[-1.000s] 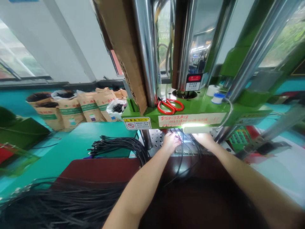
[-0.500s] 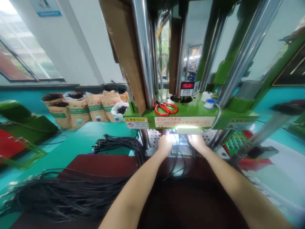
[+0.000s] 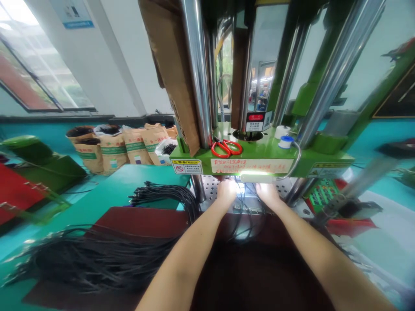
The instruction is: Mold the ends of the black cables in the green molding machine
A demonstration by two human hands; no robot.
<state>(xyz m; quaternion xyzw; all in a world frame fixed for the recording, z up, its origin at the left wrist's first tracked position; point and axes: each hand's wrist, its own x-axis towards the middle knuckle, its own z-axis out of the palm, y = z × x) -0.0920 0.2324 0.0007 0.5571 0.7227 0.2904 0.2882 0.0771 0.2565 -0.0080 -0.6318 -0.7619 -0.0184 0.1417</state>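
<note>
Both my hands reach under the green press plate (image 3: pixel 201 153), one on each side of a brightly lit spot. My left hand (image 3: pixel 227 192) is at the left of that spot, bent at the knuckles, with its fingertips lost under the plate and in glare. On the right, my right hand (image 3: pixel 268 194) sits just below the lamp (image 3: pixel 256 177), its fingers also washed out. Thin black cables (image 3: pixel 240 211) hang between the two hands and loop down toward me. Whether either hand grips a cable is hidden.
Red-handled scissors (image 3: pixel 226 148) and a blue-white spool (image 3: pixel 285 141) lie on the press plate. A large bundle of black cables (image 3: pixel 97 263) covers the left side; a smaller cable bundle (image 3: pixel 165 193) lies behind it. Paper sacks (image 3: pixel 113 149) stand beyond. Steel columns (image 3: pixel 198 77) flank the press.
The view has shifted slightly, so the surroundings at the left appear farther right. Both hands stay under the press plate with hardly any movement.
</note>
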